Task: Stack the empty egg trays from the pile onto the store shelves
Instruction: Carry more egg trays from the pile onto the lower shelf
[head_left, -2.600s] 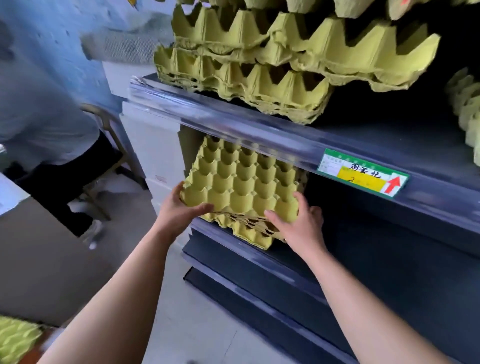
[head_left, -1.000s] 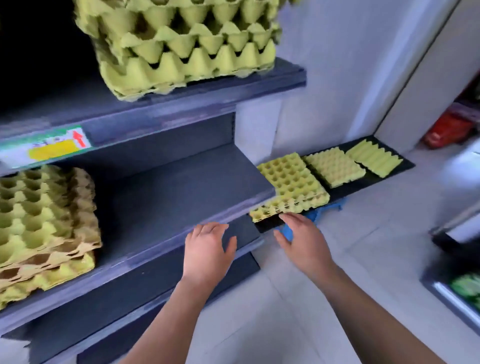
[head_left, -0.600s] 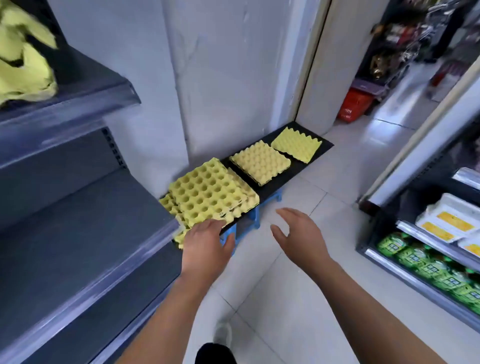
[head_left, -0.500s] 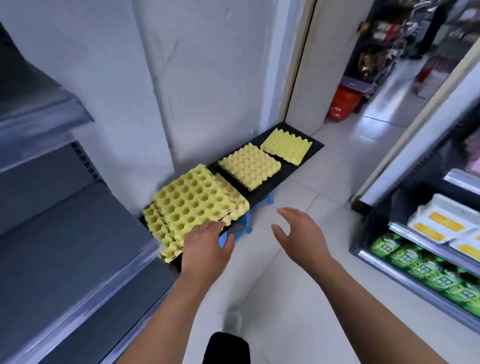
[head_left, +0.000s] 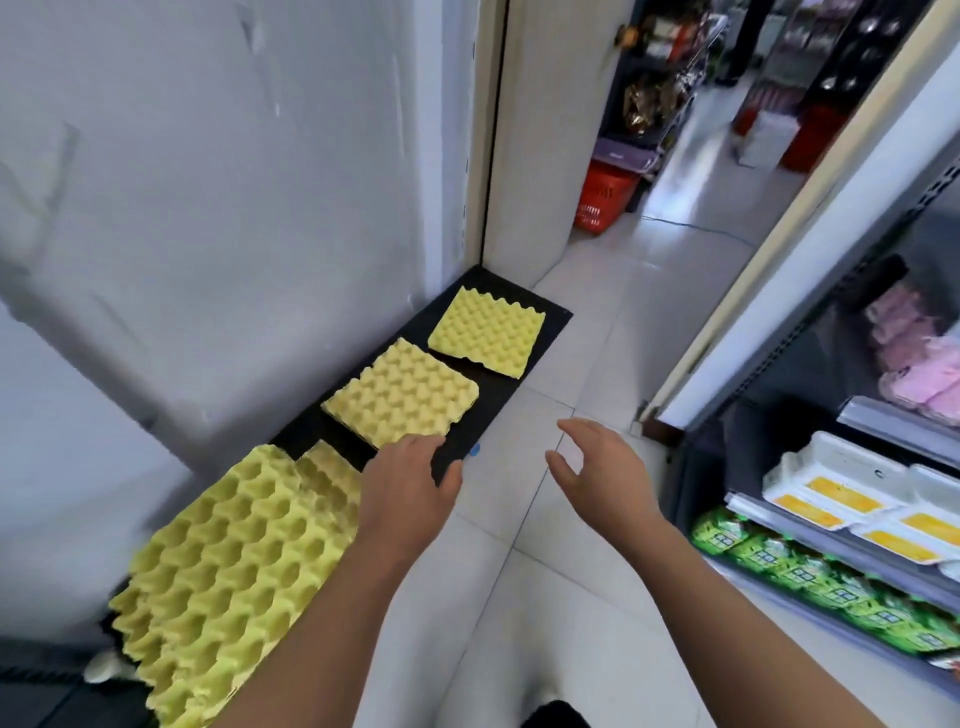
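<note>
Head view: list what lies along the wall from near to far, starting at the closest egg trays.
Nearest tray stack → middle tray stack → far tray stack → red basket.

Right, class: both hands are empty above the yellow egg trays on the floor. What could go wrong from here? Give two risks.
1. The nearest stack of yellow moulded-pulp egg trays sits ragged, its layers offset. If the left hand grips it alone, it may slide apart.
2. The aisle between the black floor board and the open chiller looks tight. Swinging a wide stack round might knock the white cartons.
</note>
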